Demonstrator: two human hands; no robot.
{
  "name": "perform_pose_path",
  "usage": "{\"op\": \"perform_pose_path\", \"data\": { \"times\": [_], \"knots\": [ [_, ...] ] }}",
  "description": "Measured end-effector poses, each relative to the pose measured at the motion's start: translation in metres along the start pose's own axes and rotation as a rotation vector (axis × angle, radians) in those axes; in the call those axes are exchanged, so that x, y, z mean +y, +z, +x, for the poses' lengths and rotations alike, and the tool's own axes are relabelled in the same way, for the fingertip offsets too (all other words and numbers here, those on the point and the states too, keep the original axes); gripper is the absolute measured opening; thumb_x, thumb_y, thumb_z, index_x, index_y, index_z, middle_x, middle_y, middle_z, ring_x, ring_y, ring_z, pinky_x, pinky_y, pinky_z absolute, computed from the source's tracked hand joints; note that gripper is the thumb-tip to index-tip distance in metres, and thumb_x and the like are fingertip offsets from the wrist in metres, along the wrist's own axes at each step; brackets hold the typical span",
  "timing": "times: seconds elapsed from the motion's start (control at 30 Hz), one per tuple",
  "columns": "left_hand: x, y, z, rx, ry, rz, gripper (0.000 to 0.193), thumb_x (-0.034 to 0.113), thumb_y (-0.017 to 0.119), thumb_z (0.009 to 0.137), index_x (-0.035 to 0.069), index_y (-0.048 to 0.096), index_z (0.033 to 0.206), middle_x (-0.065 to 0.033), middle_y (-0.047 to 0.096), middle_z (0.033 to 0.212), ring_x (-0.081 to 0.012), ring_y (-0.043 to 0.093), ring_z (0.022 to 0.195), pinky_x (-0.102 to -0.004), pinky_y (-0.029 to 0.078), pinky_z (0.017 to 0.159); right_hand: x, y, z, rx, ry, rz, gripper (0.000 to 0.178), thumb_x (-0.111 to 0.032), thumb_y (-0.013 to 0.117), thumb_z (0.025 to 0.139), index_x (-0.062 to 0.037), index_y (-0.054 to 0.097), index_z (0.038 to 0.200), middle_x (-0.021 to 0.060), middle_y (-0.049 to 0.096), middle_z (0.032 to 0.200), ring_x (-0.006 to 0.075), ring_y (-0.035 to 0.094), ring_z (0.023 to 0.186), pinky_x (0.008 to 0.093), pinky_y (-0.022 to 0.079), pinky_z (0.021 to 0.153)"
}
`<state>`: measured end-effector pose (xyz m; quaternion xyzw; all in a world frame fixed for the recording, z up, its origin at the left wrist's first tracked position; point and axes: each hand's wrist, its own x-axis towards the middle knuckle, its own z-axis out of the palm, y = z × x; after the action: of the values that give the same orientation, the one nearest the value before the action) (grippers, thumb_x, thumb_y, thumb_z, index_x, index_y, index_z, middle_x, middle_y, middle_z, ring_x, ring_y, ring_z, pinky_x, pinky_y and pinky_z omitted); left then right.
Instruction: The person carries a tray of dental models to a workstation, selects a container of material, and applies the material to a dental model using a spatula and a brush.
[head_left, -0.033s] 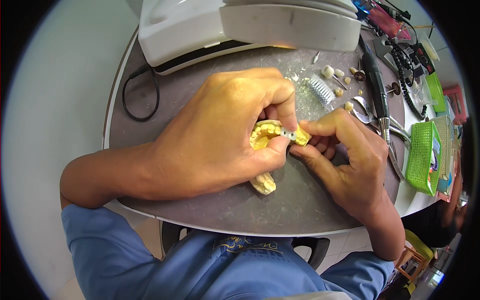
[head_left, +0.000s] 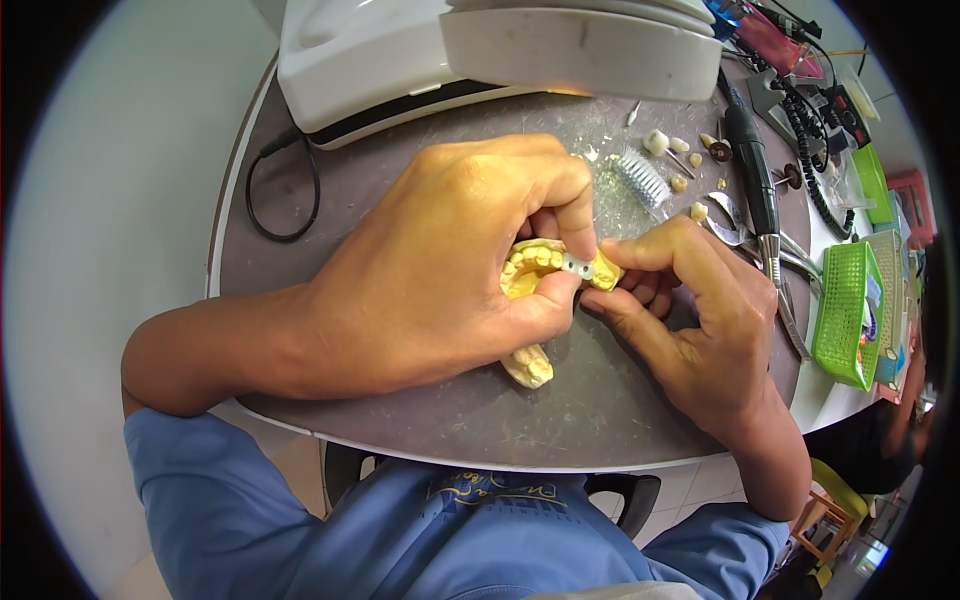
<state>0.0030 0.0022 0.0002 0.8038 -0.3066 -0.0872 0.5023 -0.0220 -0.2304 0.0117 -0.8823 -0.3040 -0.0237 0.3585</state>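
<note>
A yellow plaster dental cast, shaped as an arch with a row of teeth, is held over the table between both hands. My left hand is closed around it, covering much of its left side. The left index finger and thumb close in on a small white dental piece with two dark holes, seated in the tooth row. My right hand pinches the cast's right end between thumb and index finger, just beside the white piece. Its other fingers are curled and partly hidden.
Beyond my hands a white machine overhangs the table. At right lie a small bristle brush, loose tooth pieces, plaster dust and a black handpiece with a coiled cord. A green basket stands at the right edge.
</note>
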Motion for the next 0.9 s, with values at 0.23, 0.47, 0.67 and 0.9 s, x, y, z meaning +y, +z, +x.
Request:
{"op": "perform_pose_path", "data": {
  "times": [0.23,0.47,0.67,0.9],
  "knots": [
    [0.0039,0.0019,0.0000,0.026,-0.007,-0.019,0.022,-0.006,0.073,0.077,0.000,0.066,0.097,-0.0085,0.065,0.101,-0.0148,0.064,0.088,-0.0281,0.053,0.078,-0.0007,-0.0003,0.0003,0.008,0.002,-0.016,0.031,-0.008,0.091,0.079,0.0021,0.072,0.101,0.0047,0.066,0.081,0.0091,0.059,0.065,0.0251,0.049,0.059],
    [0.0004,0.0050,0.0009,0.047,0.040,-0.011,0.021,-0.006,0.074,0.077,0.001,0.066,0.095,-0.0082,0.064,0.102,-0.0138,0.062,0.084,-0.0275,0.052,0.075,-0.0013,-0.0012,0.0006,0.011,0.007,-0.021,0.030,-0.008,0.091,0.078,0.0014,0.072,0.100,0.0046,0.066,0.080,0.0091,0.060,0.065,0.0248,0.049,0.059],
    [-0.0014,0.0039,-0.0023,0.062,0.049,-0.009,0.019,-0.006,0.074,0.077,0.001,0.066,0.093,-0.0086,0.064,0.102,-0.0136,0.061,0.083,-0.0270,0.051,0.073,-0.0028,0.0015,0.0031,0.004,0.008,-0.009,0.029,-0.007,0.090,0.079,0.0014,0.072,0.101,0.0044,0.066,0.080,0.0090,0.059,0.065,0.0249,0.049,0.059],
    [0.0073,0.0005,0.0050,-0.025,0.062,0.090,0.019,-0.002,0.073,0.079,0.002,0.065,0.097,-0.0094,0.065,0.103,-0.0162,0.063,0.089,-0.0302,0.051,0.080,0.0014,-0.0021,-0.0053,0.046,-0.017,-0.011,0.027,-0.004,0.088,0.079,-0.0018,0.074,0.103,0.0054,0.068,0.082,0.0104,0.064,0.067,0.0257,0.052,0.060]
  ]
}}
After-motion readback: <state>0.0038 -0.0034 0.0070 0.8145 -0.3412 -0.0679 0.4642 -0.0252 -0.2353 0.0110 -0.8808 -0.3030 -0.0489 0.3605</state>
